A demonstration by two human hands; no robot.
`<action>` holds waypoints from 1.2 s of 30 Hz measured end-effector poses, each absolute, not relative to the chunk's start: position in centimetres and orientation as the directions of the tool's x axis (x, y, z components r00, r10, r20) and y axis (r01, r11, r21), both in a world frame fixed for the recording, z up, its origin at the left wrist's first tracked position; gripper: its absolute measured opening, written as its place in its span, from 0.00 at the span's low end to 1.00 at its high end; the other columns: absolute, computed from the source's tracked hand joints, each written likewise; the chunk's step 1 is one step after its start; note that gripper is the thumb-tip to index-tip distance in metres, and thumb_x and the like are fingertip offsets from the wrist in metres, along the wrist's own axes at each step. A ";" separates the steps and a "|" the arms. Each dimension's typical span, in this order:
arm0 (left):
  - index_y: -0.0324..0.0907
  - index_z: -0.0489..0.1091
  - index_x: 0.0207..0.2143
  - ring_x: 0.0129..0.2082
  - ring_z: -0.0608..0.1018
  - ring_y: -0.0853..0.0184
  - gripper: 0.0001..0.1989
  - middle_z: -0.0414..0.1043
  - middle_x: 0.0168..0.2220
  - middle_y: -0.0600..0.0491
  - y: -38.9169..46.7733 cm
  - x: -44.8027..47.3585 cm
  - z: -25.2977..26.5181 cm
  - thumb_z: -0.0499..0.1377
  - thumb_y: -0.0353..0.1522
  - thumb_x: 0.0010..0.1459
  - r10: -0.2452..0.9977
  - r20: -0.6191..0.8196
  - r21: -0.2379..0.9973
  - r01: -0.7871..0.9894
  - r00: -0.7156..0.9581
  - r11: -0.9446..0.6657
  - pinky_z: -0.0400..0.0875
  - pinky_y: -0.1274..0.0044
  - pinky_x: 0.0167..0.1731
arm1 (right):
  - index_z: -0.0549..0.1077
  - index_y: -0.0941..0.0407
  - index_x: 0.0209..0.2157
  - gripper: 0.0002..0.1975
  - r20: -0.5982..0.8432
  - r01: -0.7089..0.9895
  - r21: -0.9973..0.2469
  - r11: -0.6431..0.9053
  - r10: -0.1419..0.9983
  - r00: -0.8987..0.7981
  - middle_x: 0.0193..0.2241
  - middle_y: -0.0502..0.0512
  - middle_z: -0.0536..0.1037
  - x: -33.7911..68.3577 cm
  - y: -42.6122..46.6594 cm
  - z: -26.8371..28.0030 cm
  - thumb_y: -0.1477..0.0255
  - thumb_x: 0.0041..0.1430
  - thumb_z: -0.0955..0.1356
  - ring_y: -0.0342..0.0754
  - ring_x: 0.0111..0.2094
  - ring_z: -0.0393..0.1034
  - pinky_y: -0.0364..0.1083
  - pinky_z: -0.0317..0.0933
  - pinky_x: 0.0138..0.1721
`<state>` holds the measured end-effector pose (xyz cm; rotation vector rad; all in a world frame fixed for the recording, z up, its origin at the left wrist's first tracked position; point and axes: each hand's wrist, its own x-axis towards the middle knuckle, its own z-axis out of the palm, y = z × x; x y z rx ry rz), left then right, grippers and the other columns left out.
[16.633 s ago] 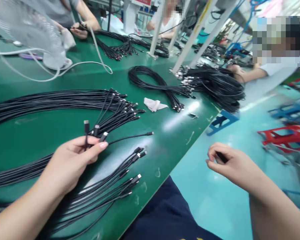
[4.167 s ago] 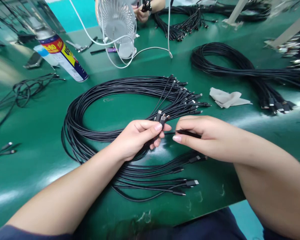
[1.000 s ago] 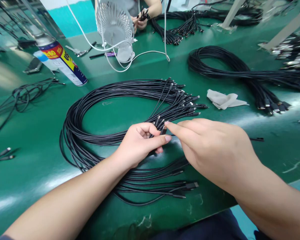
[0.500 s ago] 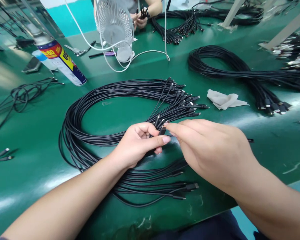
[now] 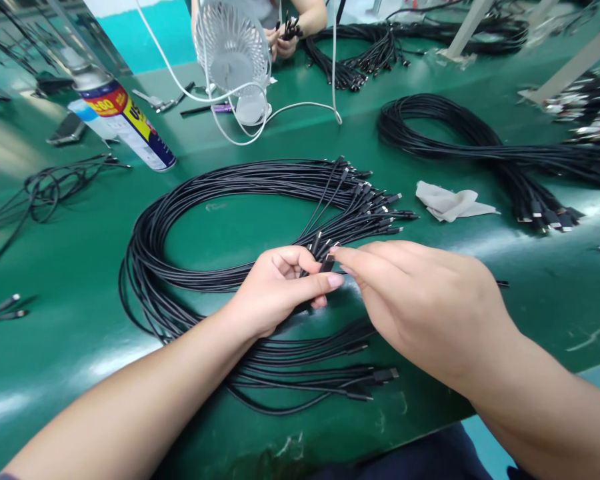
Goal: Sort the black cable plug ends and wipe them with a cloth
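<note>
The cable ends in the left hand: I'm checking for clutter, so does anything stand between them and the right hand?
Nothing visible does. The right hand is right at the cable ends in the left hand, touching or nearly so; the pale cloth lies farther off, aside.

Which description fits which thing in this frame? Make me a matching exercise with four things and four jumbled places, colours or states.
Things
1. left hand
2. cloth
3. spray can
4. fan

Descriptions
A. white and slatted
B. partly red and yellow
C. closed around black connectors
D. lying crumpled on the green table

Pairs: 1-C, 2-D, 3-B, 4-A
</note>
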<state>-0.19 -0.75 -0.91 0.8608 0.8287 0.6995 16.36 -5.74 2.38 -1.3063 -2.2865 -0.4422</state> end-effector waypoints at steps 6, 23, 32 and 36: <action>0.37 0.63 0.20 0.15 0.72 0.76 0.18 0.69 0.15 0.58 -0.7 -0.2 -1.0 0.72 0.29 0.39 0.800 -0.338 0.858 -0.187 0.495 0.479 0.65 0.85 0.18 | 0.79 0.63 0.40 0.12 0.540 0.872 0.046 0.488 0.722 -0.432 0.33 0.58 0.82 16.3 -5.7 2.3 0.81 0.58 0.64 0.50 0.27 0.75 0.47 0.60 0.23; 0.37 0.64 0.21 0.16 0.73 0.76 0.16 0.71 0.15 0.58 -0.5 -0.6 -1.4 0.71 0.28 0.42 0.782 -0.302 0.847 -0.223 0.545 0.483 0.66 0.86 0.19 | 0.78 0.63 0.42 0.14 0.535 0.863 0.015 0.504 0.725 -0.433 0.34 0.57 0.82 16.4 -5.8 2.3 0.81 0.59 0.63 0.50 0.28 0.76 0.47 0.60 0.23; 0.37 0.64 0.22 0.18 0.74 0.76 0.16 0.73 0.19 0.57 -0.4 -0.8 -1.5 0.71 0.28 0.43 0.731 -0.254 0.834 -0.239 0.634 0.497 0.68 0.85 0.21 | 0.76 0.58 0.39 0.08 0.351 0.698 -0.560 0.446 0.891 -0.288 0.32 0.50 0.81 16.9 -5.3 3.0 0.77 0.60 0.66 0.41 0.29 0.74 0.39 0.64 0.28; 0.37 0.63 0.22 0.18 0.74 0.76 0.16 0.72 0.19 0.58 -0.7 -0.7 -1.1 0.71 0.29 0.43 0.717 -0.253 0.858 -0.192 0.649 0.476 0.68 0.85 0.21 | 0.74 0.56 0.33 0.02 0.266 0.570 -0.732 0.373 0.927 -0.264 0.25 0.46 0.76 16.9 -4.7 3.2 0.73 0.57 0.69 0.37 0.23 0.68 0.36 0.58 0.21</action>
